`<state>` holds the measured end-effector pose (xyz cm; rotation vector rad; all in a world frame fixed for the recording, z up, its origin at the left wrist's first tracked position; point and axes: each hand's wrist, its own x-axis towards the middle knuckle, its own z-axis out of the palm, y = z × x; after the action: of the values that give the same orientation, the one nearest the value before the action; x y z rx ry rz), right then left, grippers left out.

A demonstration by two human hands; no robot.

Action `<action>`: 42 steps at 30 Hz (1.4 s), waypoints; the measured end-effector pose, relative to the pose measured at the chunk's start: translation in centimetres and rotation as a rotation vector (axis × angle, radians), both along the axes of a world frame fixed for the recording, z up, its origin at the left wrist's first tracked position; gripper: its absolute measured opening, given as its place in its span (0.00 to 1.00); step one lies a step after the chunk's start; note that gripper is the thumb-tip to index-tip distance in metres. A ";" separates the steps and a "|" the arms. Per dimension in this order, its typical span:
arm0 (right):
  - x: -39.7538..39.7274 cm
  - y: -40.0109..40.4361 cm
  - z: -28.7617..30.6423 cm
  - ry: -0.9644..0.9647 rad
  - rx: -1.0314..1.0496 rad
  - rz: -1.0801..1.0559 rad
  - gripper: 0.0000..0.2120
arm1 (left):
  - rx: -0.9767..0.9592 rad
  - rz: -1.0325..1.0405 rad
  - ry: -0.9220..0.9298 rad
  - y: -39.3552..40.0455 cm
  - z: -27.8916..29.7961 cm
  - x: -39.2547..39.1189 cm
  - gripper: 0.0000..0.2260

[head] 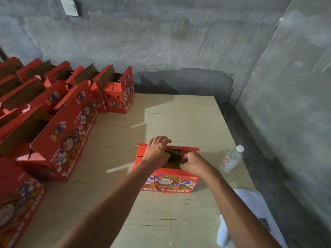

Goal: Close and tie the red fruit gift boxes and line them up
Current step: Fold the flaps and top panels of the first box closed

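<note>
A red fruit gift box [170,183] stands on the pale wooden table [179,115] in front of me, its top partly open with a dark gap showing something yellow inside. My left hand [156,149] lies over the far top flap, fingers curled over its back edge. My right hand [192,161] grips the inner flap at the right side of the opening. A red cord handle hangs on the box's printed front. Several more red boxes [60,136] with open tops stand in rows at the left.
A clear plastic water bottle [232,159] lies on the table just right of the box. Grey concrete walls close off the back and right. A white cloth or sleeve [250,203] shows at the lower right beside the table edge.
</note>
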<state>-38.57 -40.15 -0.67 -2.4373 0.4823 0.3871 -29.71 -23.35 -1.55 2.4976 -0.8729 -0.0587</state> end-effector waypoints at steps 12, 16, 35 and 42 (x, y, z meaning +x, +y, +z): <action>-2.9 7.4 -1.2 -0.108 -0.228 0.032 0.03 | -0.195 0.014 0.271 2.5 -3.2 -6.1 0.08; -4.4 8.4 -2.7 -0.207 -0.441 -0.079 0.23 | -0.148 -0.141 0.214 3.4 -3.8 -6.8 0.12; -3.2 0.0 -5.2 -0.560 -0.047 -0.456 0.09 | -0.979 0.657 0.482 5.8 -4.0 -4.1 0.16; -4.5 -0.7 -7.6 -0.731 0.082 -0.475 0.10 | -0.905 0.633 0.369 6.0 -5.8 -3.8 0.22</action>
<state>-43.06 -40.90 -8.32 -2.0932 0.6591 -0.6467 -33.51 -17.32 -7.33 1.7020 0.0903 0.0739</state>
